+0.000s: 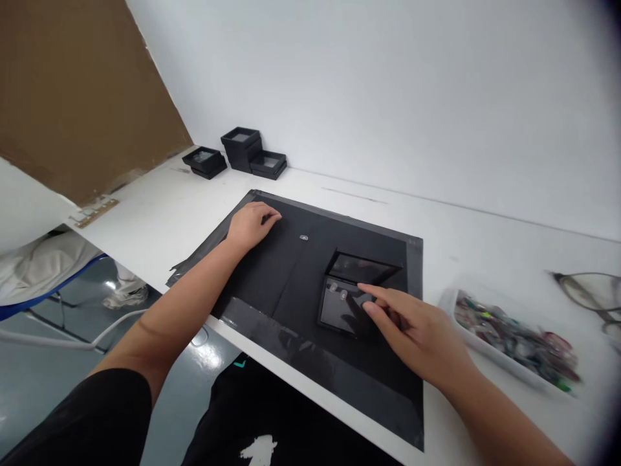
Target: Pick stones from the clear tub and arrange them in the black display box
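Observation:
My left hand [251, 226] rests near the far left of a black mat [272, 259], thumb and fingers drawn together; whether anything is between them is hidden. To its right lies a small pale piece [303, 237] on the mat. My right hand [417, 327] hovers over the right side of an open black case [334, 314], index finger and thumb a little apart, with nothing visible between them. The case's dark clear lid [363, 266] stands raised at the back. Two small pale pieces [338, 290] lie inside, near its upper left.
Right of the mat, a clear plastic tub [509, 369] holds many small colourful pieces. Glasses [589, 291] lie beyond it. Black framed cases [242, 149] are stacked at the back against the white wall. A chair [53, 265] stands beside the table at left.

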Available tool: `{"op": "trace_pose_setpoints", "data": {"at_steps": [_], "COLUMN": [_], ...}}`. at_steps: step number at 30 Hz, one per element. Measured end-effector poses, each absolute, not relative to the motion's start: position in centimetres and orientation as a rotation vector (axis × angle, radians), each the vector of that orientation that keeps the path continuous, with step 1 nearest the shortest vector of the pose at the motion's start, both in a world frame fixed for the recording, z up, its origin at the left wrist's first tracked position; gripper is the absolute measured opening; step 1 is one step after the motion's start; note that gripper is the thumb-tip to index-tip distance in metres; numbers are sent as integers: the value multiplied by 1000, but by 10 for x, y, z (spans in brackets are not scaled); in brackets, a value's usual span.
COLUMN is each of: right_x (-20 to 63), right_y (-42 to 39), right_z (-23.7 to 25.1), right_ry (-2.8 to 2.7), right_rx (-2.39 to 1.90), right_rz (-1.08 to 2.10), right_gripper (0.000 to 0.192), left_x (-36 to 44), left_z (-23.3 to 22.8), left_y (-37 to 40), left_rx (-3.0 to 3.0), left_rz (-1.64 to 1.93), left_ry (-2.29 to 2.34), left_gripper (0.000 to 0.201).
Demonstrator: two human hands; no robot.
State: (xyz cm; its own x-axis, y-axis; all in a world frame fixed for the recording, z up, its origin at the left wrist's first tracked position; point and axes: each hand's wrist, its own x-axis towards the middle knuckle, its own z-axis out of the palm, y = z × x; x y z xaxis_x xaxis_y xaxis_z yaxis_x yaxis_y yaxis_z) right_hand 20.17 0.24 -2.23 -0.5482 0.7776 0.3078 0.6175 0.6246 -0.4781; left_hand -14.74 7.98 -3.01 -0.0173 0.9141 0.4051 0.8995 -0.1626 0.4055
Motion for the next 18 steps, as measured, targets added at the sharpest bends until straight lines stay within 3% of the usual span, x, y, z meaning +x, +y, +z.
{"op": "trace_pose_setpoints", "data": {"at_steps": [4, 8, 14, 18], "right_x": [199, 197, 204, 205], "right_y": [-1, -3, -4, -11], "right_z": [-22, -21, -19, -14], "right_ry": [-2247, -2224, -2087, -1998], "right_rx": [-1107, -1037, -930, -775], "right_rz": [472, 537, 778, 789], "right_gripper": [27, 28, 57, 73], "left_x": [-122, -78, -20, -4], "left_z": [-17, 10, 41, 48], "left_y": [62, 26, -36, -55], "left_rx": [2010, 1506, 1153, 1125], "left_rz": [1264, 1737, 1660, 1525], "left_ry": [1887, 1192, 758, 693], "left_gripper": [33, 36, 13, 15]}}
